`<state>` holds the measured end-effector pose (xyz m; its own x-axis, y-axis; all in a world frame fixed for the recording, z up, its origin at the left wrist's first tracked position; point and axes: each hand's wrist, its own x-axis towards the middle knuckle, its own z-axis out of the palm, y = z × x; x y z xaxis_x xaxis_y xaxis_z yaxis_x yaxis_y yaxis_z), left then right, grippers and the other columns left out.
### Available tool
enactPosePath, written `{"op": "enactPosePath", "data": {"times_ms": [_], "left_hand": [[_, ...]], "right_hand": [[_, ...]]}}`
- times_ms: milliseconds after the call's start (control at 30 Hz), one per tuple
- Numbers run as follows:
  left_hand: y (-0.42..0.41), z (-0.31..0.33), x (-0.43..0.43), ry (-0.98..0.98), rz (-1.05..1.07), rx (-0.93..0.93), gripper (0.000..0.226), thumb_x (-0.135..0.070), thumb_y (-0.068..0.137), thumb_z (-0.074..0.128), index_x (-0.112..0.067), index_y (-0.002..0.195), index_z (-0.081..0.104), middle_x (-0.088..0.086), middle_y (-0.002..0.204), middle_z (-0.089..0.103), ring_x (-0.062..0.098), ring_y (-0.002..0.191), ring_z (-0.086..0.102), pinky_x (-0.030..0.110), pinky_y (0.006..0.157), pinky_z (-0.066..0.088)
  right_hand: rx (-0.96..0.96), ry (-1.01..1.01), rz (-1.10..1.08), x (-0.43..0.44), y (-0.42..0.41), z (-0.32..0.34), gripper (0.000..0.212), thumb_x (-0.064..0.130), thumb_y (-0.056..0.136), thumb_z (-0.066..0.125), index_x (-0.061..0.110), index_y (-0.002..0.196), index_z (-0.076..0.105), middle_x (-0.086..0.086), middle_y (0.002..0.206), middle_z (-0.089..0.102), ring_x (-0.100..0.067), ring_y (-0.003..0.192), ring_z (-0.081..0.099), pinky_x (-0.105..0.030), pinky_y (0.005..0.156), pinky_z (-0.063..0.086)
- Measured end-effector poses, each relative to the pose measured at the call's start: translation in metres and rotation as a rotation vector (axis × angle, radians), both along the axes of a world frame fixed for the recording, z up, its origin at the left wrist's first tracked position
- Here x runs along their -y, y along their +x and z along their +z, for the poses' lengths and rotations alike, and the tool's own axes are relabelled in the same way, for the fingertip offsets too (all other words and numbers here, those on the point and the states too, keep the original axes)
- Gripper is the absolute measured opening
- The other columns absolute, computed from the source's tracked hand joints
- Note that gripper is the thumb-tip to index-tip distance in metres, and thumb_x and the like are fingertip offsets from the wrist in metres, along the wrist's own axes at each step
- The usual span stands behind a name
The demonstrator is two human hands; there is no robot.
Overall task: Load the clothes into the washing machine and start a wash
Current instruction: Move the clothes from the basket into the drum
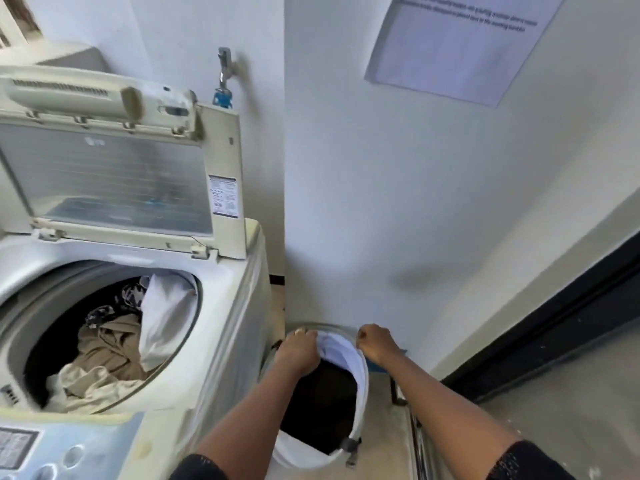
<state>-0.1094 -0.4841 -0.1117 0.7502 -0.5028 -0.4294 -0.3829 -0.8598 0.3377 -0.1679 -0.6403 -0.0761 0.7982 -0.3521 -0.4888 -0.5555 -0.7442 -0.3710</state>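
Observation:
A top-loading washing machine point(221, 306) stands at the left with its lid point(114, 174) raised. Its drum holds several clothes: a tan garment point(104, 348), a cream one, a white one point(166, 317) draped over the rim and a dark patterned piece. To the machine's right, on the floor, stands a white laundry hamper point(360, 368) with a dark inside. My left hand point(299, 351) grips the hamper's far-left rim. My right hand point(375, 342) grips the far-right rim, fingers curled. White fabric point(334, 348) shows between my hands.
The machine's control panel point(41, 448) with round buttons sits at the bottom left. A tap point(223, 81) juts from the wall above the lid. A paper notice point(453, 46) hangs on the wall. A dark doorframe point(561, 323) runs along the right, with a metal threshold strip near the hamper.

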Motion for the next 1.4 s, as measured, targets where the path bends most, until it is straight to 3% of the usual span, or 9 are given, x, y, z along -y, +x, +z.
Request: {"op": "enactPosePath", "data": {"times_ms": [100, 267, 433, 600, 900, 1033, 1167, 1300, 1400], "left_hand": [[-0.019, -0.052, 0.004, 0.059, -0.004, -0.116, 0.048, -0.026, 0.097, 0.040, -0.012, 0.142, 0.032, 0.013, 0.147, 0.032, 0.030, 0.135, 0.033, 0.038, 0.110, 0.030], [-0.040, -0.156, 0.009, 0.177, 0.016, -0.255, 0.044, -0.022, 0.096, 0.039, -0.013, 0.139, 0.036, 0.010, 0.146, 0.033, 0.030, 0.133, 0.033, 0.039, 0.109, 0.033], [-0.051, -0.266, 0.013, 0.232, 0.020, -0.336, 0.039, -0.018, 0.095, 0.039, -0.010, 0.133, 0.042, 0.013, 0.140, 0.041, 0.031, 0.128, 0.040, 0.036, 0.105, 0.037], [-0.042, -0.360, 0.027, 0.235, 0.006, -0.352, 0.041, -0.018, 0.093, 0.042, -0.010, 0.134, 0.043, 0.011, 0.140, 0.041, 0.030, 0.130, 0.038, 0.037, 0.105, 0.037], [0.003, -0.502, 0.040, 0.196, 0.078, -0.269, 0.041, -0.020, 0.095, 0.042, -0.004, 0.133, 0.041, 0.015, 0.142, 0.038, 0.028, 0.131, 0.038, 0.033, 0.107, 0.033], [0.013, -0.539, 0.040, 0.217, 0.204, -0.173, 0.064, -0.030, 0.096, 0.045, 0.001, 0.144, 0.018, 0.020, 0.152, 0.019, 0.029, 0.139, 0.025, 0.032, 0.115, 0.020], [0.014, -0.561, 0.032, 0.257, 0.388, -0.328, 0.090, -0.039, 0.088, 0.059, -0.002, 0.148, 0.002, 0.023, 0.152, 0.014, 0.035, 0.140, 0.020, 0.039, 0.114, 0.022], [0.001, -0.562, 0.028, 0.040, 0.700, -0.623, 0.097, -0.028, 0.085, 0.066, -0.005, 0.149, -0.003, 0.024, 0.148, 0.028, 0.036, 0.136, 0.032, 0.037, 0.112, 0.026], [-0.006, -0.548, 0.031, -0.069, 0.842, -0.669, 0.089, -0.024, 0.087, 0.064, -0.007, 0.149, 0.002, 0.023, 0.144, 0.035, 0.036, 0.133, 0.036, 0.038, 0.110, 0.028]], "right_hand": [[-0.091, 0.019, -0.083, 0.018, -0.023, -0.048, 0.033, 0.010, 0.088, 0.047, 0.016, 0.057, 0.042, 0.000, 0.063, 0.045, -0.021, 0.083, 0.052, -0.030, 0.071, 0.042], [-0.181, 0.128, -0.213, 0.029, -0.049, -0.148, 0.038, 0.008, 0.091, 0.047, 0.017, 0.057, 0.033, 0.000, 0.063, 0.043, -0.016, 0.081, 0.046, -0.027, 0.051, 0.028], [-0.190, 0.170, -0.213, 0.013, -0.047, -0.260, 0.004, 0.011, 0.089, 0.053, 0.010, 0.087, 0.056, -0.013, 0.098, 0.059, -0.025, 0.091, 0.057, -0.026, 0.071, 0.040], [-0.222, 0.134, -0.010, -0.002, -0.021, -0.362, 0.023, 0.016, 0.094, 0.050, 0.005, 0.113, 0.057, -0.011, 0.122, 0.047, -0.027, 0.109, 0.055, -0.030, 0.092, 0.043], [-0.348, -0.021, -0.103, 0.025, 0.046, -0.518, 0.040, 0.015, 0.093, 0.051, 0.002, 0.130, 0.048, -0.018, 0.143, 0.027, -0.034, 0.129, 0.038, -0.035, 0.108, 0.034], [-0.287, -0.125, -0.119, 0.045, 0.073, -0.557, 0.075, 0.019, 0.086, 0.061, 0.002, 0.145, 0.018, -0.024, 0.150, 0.018, -0.038, 0.139, 0.023, -0.041, 0.114, 0.022], [-0.381, -0.014, -0.070, 0.069, 0.080, -0.574, 0.113, 0.037, 0.072, 0.077, 0.000, 0.148, 0.002, -0.021, 0.154, 0.015, -0.033, 0.144, 0.016, -0.046, 0.116, 0.018], [-0.364, 0.013, 0.081, 0.064, 0.081, -0.554, 0.060, 0.028, 0.082, 0.069, 0.004, 0.131, 0.044, -0.015, 0.132, 0.052, -0.029, 0.125, 0.048, -0.039, 0.105, 0.033], [-0.316, -0.049, 0.256, 0.030, 0.084, -0.527, 0.028, 0.023, 0.091, 0.052, 0.015, 0.118, 0.056, -0.008, 0.122, 0.060, -0.027, 0.118, 0.054, -0.046, 0.104, 0.027]]}}
